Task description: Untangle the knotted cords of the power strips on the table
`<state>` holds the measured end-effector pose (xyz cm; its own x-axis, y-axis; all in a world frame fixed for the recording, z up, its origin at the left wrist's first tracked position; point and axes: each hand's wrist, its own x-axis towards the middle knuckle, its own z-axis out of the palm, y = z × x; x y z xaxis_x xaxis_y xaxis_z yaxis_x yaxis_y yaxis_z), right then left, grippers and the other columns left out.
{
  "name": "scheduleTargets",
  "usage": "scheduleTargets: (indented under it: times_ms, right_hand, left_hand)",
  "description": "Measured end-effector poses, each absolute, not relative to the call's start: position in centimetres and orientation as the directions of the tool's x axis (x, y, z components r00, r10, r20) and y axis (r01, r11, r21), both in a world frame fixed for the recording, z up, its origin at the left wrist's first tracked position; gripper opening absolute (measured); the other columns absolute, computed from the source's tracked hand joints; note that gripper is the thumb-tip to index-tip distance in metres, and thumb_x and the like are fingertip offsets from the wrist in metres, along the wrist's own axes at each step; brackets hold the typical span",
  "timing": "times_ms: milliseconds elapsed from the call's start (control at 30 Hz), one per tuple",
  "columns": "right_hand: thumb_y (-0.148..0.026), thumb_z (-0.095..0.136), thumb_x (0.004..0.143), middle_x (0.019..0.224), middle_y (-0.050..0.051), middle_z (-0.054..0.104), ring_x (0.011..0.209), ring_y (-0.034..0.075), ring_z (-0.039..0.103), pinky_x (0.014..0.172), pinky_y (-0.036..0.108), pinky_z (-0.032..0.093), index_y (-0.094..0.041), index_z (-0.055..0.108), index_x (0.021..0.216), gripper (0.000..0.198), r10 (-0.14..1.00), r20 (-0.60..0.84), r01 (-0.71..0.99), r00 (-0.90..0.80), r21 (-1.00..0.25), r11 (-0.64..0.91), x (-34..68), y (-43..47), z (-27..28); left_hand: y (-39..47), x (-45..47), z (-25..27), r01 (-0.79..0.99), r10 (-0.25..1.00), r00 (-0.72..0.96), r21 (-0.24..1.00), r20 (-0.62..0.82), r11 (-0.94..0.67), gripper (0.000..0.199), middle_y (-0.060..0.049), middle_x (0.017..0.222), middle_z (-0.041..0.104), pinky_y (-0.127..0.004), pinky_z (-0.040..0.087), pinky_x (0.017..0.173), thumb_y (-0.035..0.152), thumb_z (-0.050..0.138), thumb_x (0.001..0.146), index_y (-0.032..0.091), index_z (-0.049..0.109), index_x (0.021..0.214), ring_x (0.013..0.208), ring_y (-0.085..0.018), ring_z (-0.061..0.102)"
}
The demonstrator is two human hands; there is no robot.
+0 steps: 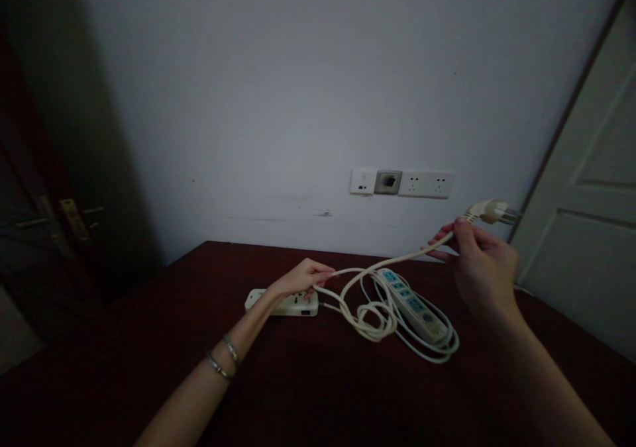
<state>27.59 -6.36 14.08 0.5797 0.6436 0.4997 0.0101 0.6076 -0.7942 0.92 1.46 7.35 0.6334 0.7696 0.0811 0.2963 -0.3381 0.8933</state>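
My right hand (479, 258) pinches the cream cord (397, 259) close behind its plug (493, 210), which juts out beyond my grip. My left hand (304, 277) pinches cord too, the white power strip (291, 310) just by it; the blue-socketed strip (415, 308) lies between my hands.

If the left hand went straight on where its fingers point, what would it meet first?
Beyond the cream cord it holds, the left hand would probably meet the blue-socketed power strip first, though its height above the table is unclear, so it might pass over.
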Motion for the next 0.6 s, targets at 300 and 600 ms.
scheduleTargets:
  times_ms: [300, 600]
  right_hand:
    - [-0.048, 0.068, 0.067, 0.063, 0.0, 0.055, 0.054, 0.008, 0.055, 0.047, 0.024, 0.055, -0.012, 0.059, 0.068, 0.038, 0.706, 0.448, -0.129, 0.549, -0.788, 0.602, 24.5, -6.3, 13.9]
    - [-0.038, 0.059, 0.078, 0.059, -0.002, 0.049, 0.043, 0.005, 0.048, 0.038, 0.016, 0.045, -0.013, 0.051, 0.064, 0.029, 0.643, 0.455, -0.17, 0.616, -0.721, 0.672, 25.2, -1.8, 19.7]
  left_hand:
    - [1.9, 3.2, 4.5, -0.199, 0.696, 0.717, 0.967, 0.034, 0.158, 0.054, -0.01, 0.073, 0.062, -0.029, 0.045, 0.062, 0.055, 0.044, 0.081, 0.006, 0.062, 0.094, 0.066, -0.018, 0.06]
    - [-2.3, 8.3, 0.4, -0.181, 0.524, 0.85, 0.96, 0.044, 0.213, 0.05, -0.013, 0.073, 0.065, -0.035, 0.039, 0.08, 0.047, 0.033, 0.084, 0.006, 0.06, 0.086, 0.072, -0.02, 0.061]
